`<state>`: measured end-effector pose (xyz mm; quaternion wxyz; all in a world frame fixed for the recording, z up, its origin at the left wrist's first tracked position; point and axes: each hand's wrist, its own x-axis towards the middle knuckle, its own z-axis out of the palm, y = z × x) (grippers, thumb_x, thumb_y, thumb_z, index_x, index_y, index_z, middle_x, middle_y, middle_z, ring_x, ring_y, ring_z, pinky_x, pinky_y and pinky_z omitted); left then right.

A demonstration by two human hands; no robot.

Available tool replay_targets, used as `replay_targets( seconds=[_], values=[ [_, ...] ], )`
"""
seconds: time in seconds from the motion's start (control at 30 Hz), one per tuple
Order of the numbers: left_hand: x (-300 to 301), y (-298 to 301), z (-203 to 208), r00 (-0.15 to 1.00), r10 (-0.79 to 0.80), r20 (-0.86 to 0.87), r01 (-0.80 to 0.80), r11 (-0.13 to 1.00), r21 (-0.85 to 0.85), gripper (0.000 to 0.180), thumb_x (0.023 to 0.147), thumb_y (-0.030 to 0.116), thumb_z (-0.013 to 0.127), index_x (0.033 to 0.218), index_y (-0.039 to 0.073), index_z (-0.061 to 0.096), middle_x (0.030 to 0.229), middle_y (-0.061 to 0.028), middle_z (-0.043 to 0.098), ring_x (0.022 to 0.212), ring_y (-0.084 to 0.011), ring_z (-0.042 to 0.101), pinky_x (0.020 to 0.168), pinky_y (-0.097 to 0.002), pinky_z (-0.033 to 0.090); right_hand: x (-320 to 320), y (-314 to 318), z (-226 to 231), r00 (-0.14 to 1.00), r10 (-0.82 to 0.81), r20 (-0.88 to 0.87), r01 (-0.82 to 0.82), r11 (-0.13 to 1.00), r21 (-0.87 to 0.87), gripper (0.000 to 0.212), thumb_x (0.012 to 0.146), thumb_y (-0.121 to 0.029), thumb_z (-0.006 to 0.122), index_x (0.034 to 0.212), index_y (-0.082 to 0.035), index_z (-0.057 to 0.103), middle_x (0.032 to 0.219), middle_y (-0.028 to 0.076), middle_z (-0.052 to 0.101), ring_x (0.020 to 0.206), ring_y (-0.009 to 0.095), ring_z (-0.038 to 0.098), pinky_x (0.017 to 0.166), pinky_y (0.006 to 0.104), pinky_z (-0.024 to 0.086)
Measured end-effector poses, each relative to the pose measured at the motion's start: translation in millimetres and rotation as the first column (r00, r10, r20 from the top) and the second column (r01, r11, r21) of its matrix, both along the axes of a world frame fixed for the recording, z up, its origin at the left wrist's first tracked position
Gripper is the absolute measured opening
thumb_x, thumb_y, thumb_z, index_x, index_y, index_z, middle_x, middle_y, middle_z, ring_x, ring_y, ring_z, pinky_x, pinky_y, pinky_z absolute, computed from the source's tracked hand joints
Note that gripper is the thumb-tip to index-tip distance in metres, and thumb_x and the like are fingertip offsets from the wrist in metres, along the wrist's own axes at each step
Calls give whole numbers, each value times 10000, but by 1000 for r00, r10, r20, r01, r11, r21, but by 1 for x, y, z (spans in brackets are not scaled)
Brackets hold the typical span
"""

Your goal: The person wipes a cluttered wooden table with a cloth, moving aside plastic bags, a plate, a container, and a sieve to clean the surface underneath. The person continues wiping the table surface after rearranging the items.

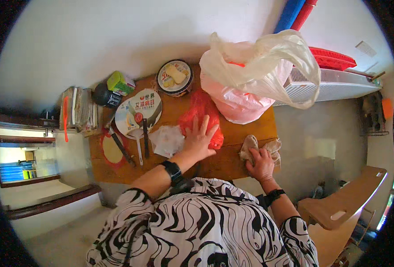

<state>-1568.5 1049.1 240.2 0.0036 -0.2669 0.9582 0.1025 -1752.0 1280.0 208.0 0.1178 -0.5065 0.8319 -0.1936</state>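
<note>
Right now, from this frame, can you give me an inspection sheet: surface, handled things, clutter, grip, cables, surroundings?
Surface: brown wooden table, crowded toward the wall.
Handled things: red plastic bag; pale cloth.
Clutter: white plastic bag, round hand fan, round container, green box.
Grip: left hand spread on the red plastic bag; right hand touching the pale cloth, closure unclear.
Cables: nothing seen on the table.
Surroundings: pale wall behind; brown board at right.

Cloth (249,144) at right on table (226,162), bag (200,108) left of it, hand fan (132,116) farther left
</note>
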Motion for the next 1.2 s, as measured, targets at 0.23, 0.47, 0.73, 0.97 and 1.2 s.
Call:
replay_targets(
  seconds=[0.23, 0.47, 0.73, 0.97, 1.2],
  values=[
    [41, -57, -21, 868, 488, -94, -445, 848, 288, 384, 696, 125, 707, 1065, 57, 628, 1012, -212, 668, 895, -337, 659, 768, -400, 524, 5, 0, -3, 999, -44, -32, 44, 999, 12, 499, 672, -224, 731, 1158, -176, 627, 1024, 110, 559, 974, 345, 558, 826, 465, 503],
    [86, -145, 39, 313, 735, -601, -362, 677, 640, 280, 739, 51, 604, 1014, 4, 633, 889, -135, 693, 826, -246, 667, 766, -350, 512, 44, -48, -14, 999, -37, -39, 38, 998, 40, 476, 766, -247, 714, 1221, -157, 604, 1060, 119, 544, 1024, 353, 543, 840, 470, 502],
    [132, -86, 82, 718, 565, -407, -443, 822, 358, 340, 808, 136, 698, 1123, 30, 626, 1035, -124, 674, 967, -275, 643, 862, -360, 492, 81, -235, -37, 944, 247, -218, -231, 968, 100, 410, 859, -279, 608, 1246, -148, 573, 1117, 144, 551, 1055, 368, 546, 854, 464, 518],
    [176, -16, -2, 995, 91, -29, -88, 991, 102, 735, 615, 264, 860, 1282, 136, 581, 1457, -158, 393, 1310, -444, 379, 1012, -496, 407, 149, -142, -38, 888, 425, -178, -441, 896, -61, 395, 766, -189, 654, 1161, -188, 641, 1027, 131, 546, 1043, 383, 549, 818, 483, 526],
    [198, -18, -37, 992, 105, -72, -99, 992, 83, 434, 692, 161, 773, 1106, 105, 654, 1268, -147, 542, 1133, -382, 525, 894, -471, 477, 36, -65, -23, 908, -364, -207, 370, 929, -10, 270, 842, -207, 600, 1096, -115, 603, 947, 140, 587, 876, 363, 586, 692, 508, 496]
  ],
)
